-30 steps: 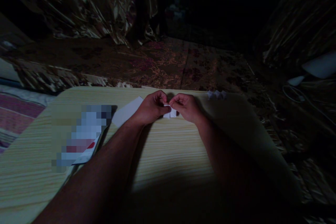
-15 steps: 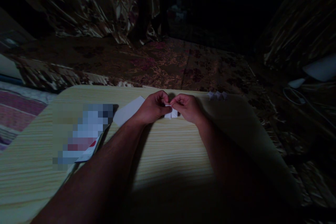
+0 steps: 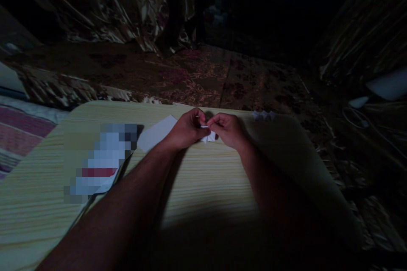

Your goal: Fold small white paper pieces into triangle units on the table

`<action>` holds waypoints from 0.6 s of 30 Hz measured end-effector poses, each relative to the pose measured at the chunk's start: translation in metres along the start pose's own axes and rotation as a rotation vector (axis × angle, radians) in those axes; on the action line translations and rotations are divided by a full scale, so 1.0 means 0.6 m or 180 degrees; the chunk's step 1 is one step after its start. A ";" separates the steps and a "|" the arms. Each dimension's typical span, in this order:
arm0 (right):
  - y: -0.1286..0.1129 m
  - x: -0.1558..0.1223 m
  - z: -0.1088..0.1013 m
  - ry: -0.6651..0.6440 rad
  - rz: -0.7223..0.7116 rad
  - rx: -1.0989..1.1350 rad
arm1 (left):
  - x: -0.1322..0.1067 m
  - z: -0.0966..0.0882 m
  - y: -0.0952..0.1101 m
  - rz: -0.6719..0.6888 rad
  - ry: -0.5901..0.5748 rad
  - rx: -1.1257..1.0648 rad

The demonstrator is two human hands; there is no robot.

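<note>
Near the far edge of the wooden table, a small piece of folded white paper [image 3: 211, 136] shows between my hands. My left hand [image 3: 190, 128] pinches its left side, with the thumb lying across it. From the other side my right hand [image 3: 225, 128] pinches the paper near its top, fingertips almost meeting those of the left. Part of the paper is hidden behind the fingers. A flat sheet of white paper [image 3: 155, 133] lies just left of my left hand, partly covered by the wrist.
Three small folded paper stars [image 3: 263, 115] sit in a row at the table's far right edge. A blurred-out flat item [image 3: 108, 156] lies on the left of the table [image 3: 203, 178]. Patterned cloth [image 3: 190, 80] is behind; a white lamp-like object [image 3: 389, 84] with a cable stands right.
The left thumb has shifted slightly right over the folded paper, covering more of its left part. The right hand stays nearly in place.
</note>
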State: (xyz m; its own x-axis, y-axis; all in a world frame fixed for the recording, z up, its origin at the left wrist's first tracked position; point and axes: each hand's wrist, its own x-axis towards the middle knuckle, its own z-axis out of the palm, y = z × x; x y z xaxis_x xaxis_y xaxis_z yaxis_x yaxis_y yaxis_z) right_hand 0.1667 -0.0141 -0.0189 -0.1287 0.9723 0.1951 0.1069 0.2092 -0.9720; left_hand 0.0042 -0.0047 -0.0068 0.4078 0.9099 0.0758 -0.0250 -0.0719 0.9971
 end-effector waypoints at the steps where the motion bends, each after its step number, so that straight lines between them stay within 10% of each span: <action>1: 0.001 0.000 0.000 0.0000 0.0003 0.0015 | 0.000 0.000 0.000 0.0002 0.0001 0.0003; 18: -0.010 0.003 -0.005 0.0107 0.0421 0.0339 | -0.001 0.001 -0.001 -0.0041 0.0219 -0.0131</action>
State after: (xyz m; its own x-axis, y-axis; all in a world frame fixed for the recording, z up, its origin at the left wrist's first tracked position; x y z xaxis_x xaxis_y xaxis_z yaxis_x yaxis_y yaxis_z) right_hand 0.1687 -0.0134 -0.0123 -0.0872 0.9939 0.0672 0.0155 0.0688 -0.9975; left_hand 0.0043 -0.0052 -0.0073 0.3447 0.9367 0.0619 -0.0583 -0.0444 0.9973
